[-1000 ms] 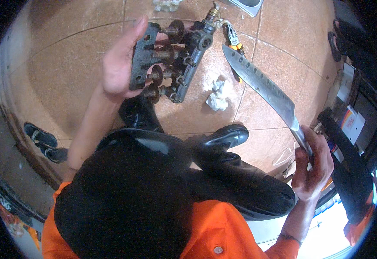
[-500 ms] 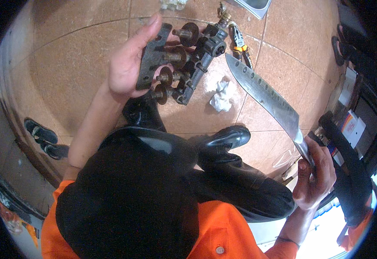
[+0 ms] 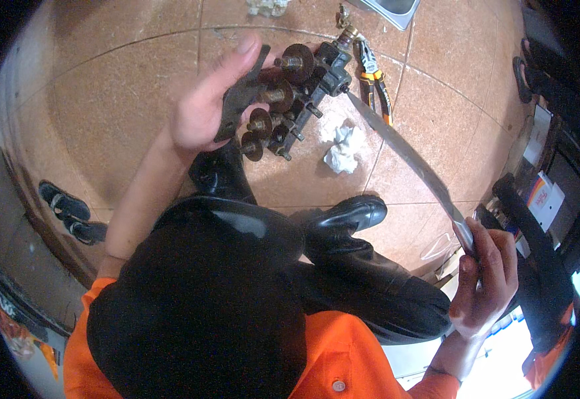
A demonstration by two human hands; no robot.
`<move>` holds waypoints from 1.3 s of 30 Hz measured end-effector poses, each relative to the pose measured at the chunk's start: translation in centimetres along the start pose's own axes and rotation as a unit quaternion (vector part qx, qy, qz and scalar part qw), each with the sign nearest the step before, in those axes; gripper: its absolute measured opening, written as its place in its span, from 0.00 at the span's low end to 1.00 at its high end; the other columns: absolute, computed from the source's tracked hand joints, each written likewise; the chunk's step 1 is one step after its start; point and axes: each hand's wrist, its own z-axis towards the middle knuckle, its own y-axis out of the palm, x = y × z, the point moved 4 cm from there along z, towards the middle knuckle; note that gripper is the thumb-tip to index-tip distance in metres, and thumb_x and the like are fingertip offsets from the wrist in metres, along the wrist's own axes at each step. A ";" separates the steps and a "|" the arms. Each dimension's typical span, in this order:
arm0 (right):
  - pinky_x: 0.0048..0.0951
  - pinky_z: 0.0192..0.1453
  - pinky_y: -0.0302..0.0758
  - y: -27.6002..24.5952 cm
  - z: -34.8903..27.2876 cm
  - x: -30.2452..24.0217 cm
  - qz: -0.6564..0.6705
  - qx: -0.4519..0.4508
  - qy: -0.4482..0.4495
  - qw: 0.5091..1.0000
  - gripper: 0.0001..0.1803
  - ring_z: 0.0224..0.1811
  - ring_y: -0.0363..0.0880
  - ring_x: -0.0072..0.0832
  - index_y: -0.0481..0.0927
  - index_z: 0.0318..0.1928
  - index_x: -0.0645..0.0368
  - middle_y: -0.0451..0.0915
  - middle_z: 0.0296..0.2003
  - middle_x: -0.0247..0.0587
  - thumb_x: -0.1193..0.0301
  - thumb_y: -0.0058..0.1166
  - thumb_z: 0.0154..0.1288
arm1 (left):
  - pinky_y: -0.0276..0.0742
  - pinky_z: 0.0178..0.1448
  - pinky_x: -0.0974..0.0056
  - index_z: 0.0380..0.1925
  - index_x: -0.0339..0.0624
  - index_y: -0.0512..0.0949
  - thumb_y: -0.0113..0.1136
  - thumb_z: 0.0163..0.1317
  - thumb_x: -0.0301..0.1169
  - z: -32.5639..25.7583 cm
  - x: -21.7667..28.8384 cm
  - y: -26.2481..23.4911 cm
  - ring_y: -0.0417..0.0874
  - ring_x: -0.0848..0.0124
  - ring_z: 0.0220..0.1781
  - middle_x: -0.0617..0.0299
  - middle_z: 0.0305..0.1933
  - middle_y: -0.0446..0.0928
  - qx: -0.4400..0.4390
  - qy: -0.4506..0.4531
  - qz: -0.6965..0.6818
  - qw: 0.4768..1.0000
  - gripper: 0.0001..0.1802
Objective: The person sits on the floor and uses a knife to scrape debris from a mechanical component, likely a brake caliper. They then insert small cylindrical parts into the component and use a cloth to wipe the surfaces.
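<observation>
My left hand is closed round the dark plate of a greasy metal valve manifold, thumb up along the plate's edge. Several rusty round discs on stems stick out from the manifold, and a brass fitting sits at its far end. My right hand grips the handle of a large knife with dimples in its blade. The blade is turned nearly edge-on, and its tip reaches the manifold beside a small bolt; whether they touch I cannot tell.
Pliers with orange and black handles lie on the brown tiles beyond the knife. A crumpled white tissue lies nearer. At the top are a metal tray and another crumpled wad. Sandals stand left; a black boot is below.
The knife has rolled from showing its flat side to nearly edge-on, its tip now at the manifold. The manifold has tilted a little in my left hand.
</observation>
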 end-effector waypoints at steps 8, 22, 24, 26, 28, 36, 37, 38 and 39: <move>0.37 0.38 0.77 0.4 -2.0 0.2 0.109 0.023 0.165 0.980 0.20 0.32 0.81 0.42 0.82 0.48 0.64 0.80 0.31 0.50 0.71 0.65 0.55 | 0.76 0.64 0.66 0.69 0.28 0.64 0.33 0.79 0.52 -0.1 0.3 1.4 0.80 0.69 0.60 0.51 0.63 0.75 -0.039 0.002 0.023 0.999 0.36; 0.32 0.42 0.78 -1.1 0.1 -1.5 0.038 -0.077 0.081 0.993 0.15 0.36 0.84 0.36 0.80 0.42 0.64 0.82 0.34 0.49 0.75 0.67 0.53 | 0.73 0.65 0.67 0.69 0.29 0.64 0.32 0.79 0.51 0.1 -0.2 0.8 0.78 0.71 0.60 0.53 0.61 0.76 -0.070 0.006 0.096 0.993 0.36; 0.31 0.41 0.77 -1.2 0.1 -1.7 0.059 -0.086 0.102 0.989 0.16 0.35 0.83 0.36 0.80 0.42 0.63 0.81 0.32 0.48 0.75 0.67 0.52 | 0.73 0.64 0.67 0.69 0.29 0.65 0.32 0.79 0.50 0.2 -0.6 0.3 0.78 0.71 0.60 0.53 0.61 0.77 -0.067 0.009 0.119 0.991 0.35; 0.30 0.41 0.76 -1.4 0.0 -1.3 0.026 -0.094 0.123 0.988 0.16 0.34 0.83 0.35 0.80 0.41 0.62 0.80 0.30 0.47 0.75 0.66 0.50 | 0.67 0.71 0.61 0.71 0.27 0.60 0.29 0.78 0.52 0.2 -0.6 0.1 0.75 0.64 0.66 0.47 0.67 0.71 -0.065 0.000 0.121 0.991 0.38; 0.30 0.40 0.75 -1.7 0.6 -0.9 0.032 -0.085 0.082 0.992 0.14 0.32 0.81 0.36 0.81 0.41 0.64 0.80 0.29 0.48 0.78 0.63 0.50 | 0.65 0.74 0.57 0.71 0.26 0.57 0.27 0.78 0.52 0.1 -0.8 0.0 0.72 0.60 0.70 0.44 0.70 0.68 -0.072 -0.023 0.114 0.991 0.39; 0.30 0.37 0.73 -1.0 0.1 0.1 0.017 -0.064 0.134 0.989 0.09 0.32 0.77 0.32 0.82 0.42 0.65 0.77 0.32 0.44 0.72 0.61 0.65 | 0.74 0.60 0.66 0.58 0.35 0.74 0.35 0.79 0.51 0.0 -1.3 0.5 0.79 0.74 0.55 0.58 0.55 0.79 -0.017 -0.041 0.025 0.999 0.30; 0.29 0.36 0.73 -1.0 0.0 -0.6 0.040 -0.043 0.138 0.989 0.09 0.31 0.78 0.32 0.82 0.42 0.65 0.78 0.32 0.44 0.74 0.61 0.64 | 0.74 0.60 0.66 0.59 0.35 0.74 0.36 0.79 0.50 0.0 -1.4 0.4 0.79 0.74 0.55 0.58 0.56 0.79 -0.012 -0.047 0.011 0.999 0.30; 0.29 0.37 0.74 -1.0 0.2 -1.0 0.035 -0.028 0.119 0.992 0.08 0.31 0.78 0.32 0.82 0.41 0.65 0.78 0.31 0.44 0.75 0.62 0.62 | 0.74 0.61 0.66 0.60 0.35 0.73 0.37 0.79 0.50 0.1 -1.7 0.1 0.79 0.73 0.56 0.58 0.56 0.79 -0.008 -0.052 -0.004 0.999 0.30; 0.29 0.37 0.74 -1.2 0.4 -1.6 0.027 -0.013 0.102 0.994 0.08 0.31 0.79 0.31 0.82 0.41 0.65 0.79 0.31 0.44 0.77 0.62 0.61 | 0.73 0.61 0.66 0.60 0.36 0.73 0.37 0.79 0.50 0.2 -1.8 -0.2 0.79 0.73 0.56 0.58 0.57 0.79 -0.006 -0.057 -0.021 0.998 0.29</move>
